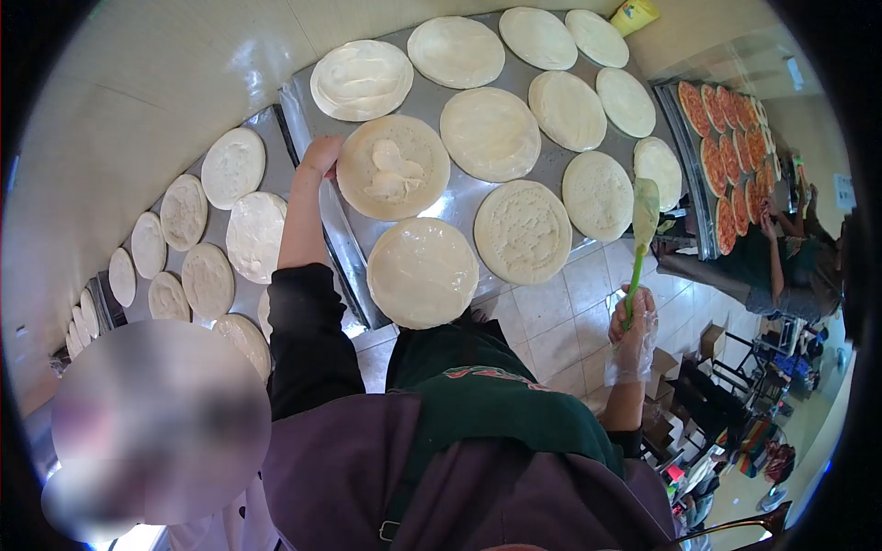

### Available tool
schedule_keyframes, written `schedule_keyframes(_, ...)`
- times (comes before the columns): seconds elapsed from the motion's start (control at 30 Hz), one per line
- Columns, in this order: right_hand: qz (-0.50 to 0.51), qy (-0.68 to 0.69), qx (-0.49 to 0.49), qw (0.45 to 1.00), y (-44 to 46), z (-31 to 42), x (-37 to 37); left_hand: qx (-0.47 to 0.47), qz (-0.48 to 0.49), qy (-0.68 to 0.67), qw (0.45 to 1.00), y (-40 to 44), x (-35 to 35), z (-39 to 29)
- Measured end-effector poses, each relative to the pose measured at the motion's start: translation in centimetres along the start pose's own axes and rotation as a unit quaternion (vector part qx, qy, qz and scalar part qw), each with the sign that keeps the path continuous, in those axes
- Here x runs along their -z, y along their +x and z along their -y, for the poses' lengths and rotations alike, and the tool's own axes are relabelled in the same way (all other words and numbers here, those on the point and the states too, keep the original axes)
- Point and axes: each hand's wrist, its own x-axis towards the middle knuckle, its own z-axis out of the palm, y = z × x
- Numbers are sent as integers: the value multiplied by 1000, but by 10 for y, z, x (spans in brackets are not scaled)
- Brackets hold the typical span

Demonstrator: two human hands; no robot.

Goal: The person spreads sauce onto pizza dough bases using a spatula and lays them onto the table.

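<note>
My right hand (pixel 632 317), in a clear plastic glove, is closed round the green handle of a spatula (pixel 646 213). Its blade points up and is coated with a pale cream. My left hand (pixel 323 156) is bare, its fingers curled at the left rim of a pizza base (pixel 358 184); the fingertips are partly hidden. A lump of white cream (pixel 395 173) lies in the middle of that base, unevenly spread. Just below it, another pizza base (pixel 423 273) has a smooth, shiny coating. To its right, a dimpled pizza base (pixel 522 232) looks bare.
Several more bases cover the metal table (pixel 349 220) and a second table (pixel 276 138) at left. A yellow container (pixel 634 16) stands at the back wall. Red-topped pizzas (pixel 714 165) fill a table at right, with a person (pixel 781 266) beside it. Someone stands close at my left.
</note>
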Motion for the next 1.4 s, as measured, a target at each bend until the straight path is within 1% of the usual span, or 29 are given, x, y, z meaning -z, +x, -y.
schedule_keyframes(0.07,10,6,1,1000,-3,-1,0,16,69,-76,995,-11,2,-8)
schedule_keyframes(0.1,19,11,1,1000,-3,-2,0,15,67,-77,995,-18,0,-11)
schedule_keyframes(0.17,22,6,2,1000,-6,-4,1,28,59,-247,967,-34,-8,-12)
schedule_keyframes(0.2,24,3,1,1000,-7,-5,2,28,58,-248,967,-41,-9,-14)
schedule_keyframes(0.27,31,5,7,999,-10,-4,3,-5,113,-389,914,-56,-9,-17)
schedule_keyframes(0.3,38,6,13,999,-11,-4,4,-3,113,-390,914,-62,-10,-15)
schedule_keyframes(0.37,45,13,14,999,-14,-3,3,-61,168,-460,870,-75,-11,-11)
schedule_keyframes(0.5,98,17,15,995,-19,-3,4,-99,190,-491,844,-101,-15,-7)
schedule_keyframes(0.57,129,10,15,991,-23,1,3,-162,219,-587,762,-117,-16,1)
schedule_keyframes(0.6,156,3,13,988,-25,2,2,-166,211,-589,762,-127,-17,8)
schedule_keyframes(0.67,194,6,9,981,-30,5,3,-254,169,-682,665,-163,-27,21)
schedule_keyframes(0.7,224,9,5,975,-32,6,5,-257,159,-684,664,-183,-35,29)
schedule_keyframes(0.77,262,7,-2,965,-39,7,7,-361,194,-778,476,-240,-55,30)
schedule_keyframes(0.8,294,-11,1,956,-43,7,8,-417,187,-770,445,-265,-71,32)
schedule_keyframes(0.83,327,-31,5,944,-48,7,9,-431,169,-768,442,-284,-85,39)
schedule_keyframes(0.9,393,-54,-4,918,-60,3,10,-441,67,-803,395,-319,-118,58)
schedule_keyframes(0.93,427,-85,16,900,-65,0,10,-362,-99,-794,479,-342,-135,55)
schedule_keyframes(1.03,511,-144,38,846,-88,-18,7,-354,-118,-818,437,-404,-183,75)
schedule_keyframes(1.07,537,-173,157,811,-94,-32,4,-403,-60,-831,378,-420,-197,86)
schedule_keyframes(1.1,555,-195,273,761,-104,-44,3,-411,-78,-829,371,-435,-210,96)
schedule_keyframes(1.13,554,-228,323,733,-123,-45,3,-413,-95,-832,358,-455,-221,96)
schedule_keyframes(1.17,571,-229,322,719,-140,-49,2,-412,-114,-836,344,-475,-230,93)
schedule_keyframes(1.2,568,-220,390,691,-160,-56,2,-397,-172,-827,359,-496,-237,93)
schedule_keyframes(1.23,563,-206,455,659,-176,-61,2,-404,-193,-823,349,-517,-243,92)
schedule_keyframes(1.27,528,-144,579,604,-185,-76,-2,-404,-239,-810,352,-538,-247,92)
schedule_keyframes(1.3,546,-135,581,588,-196,-79,-1,-404,-285,-794,353,-559,-249,95)
schedule_keyframes(1.33,536,-191,627,532,-207,-83,4,-410,-305,-788,343,-581,-250,98)
schedule_keyframes(1.37,519,-244,670,471,-218,-87,10,-406,-365,-761,352,-601,-252,102)
schedule_keyframes(1.4,551,-234,656,459,-224,-92,11,-395,-422,-733,359,-613,-255,107)
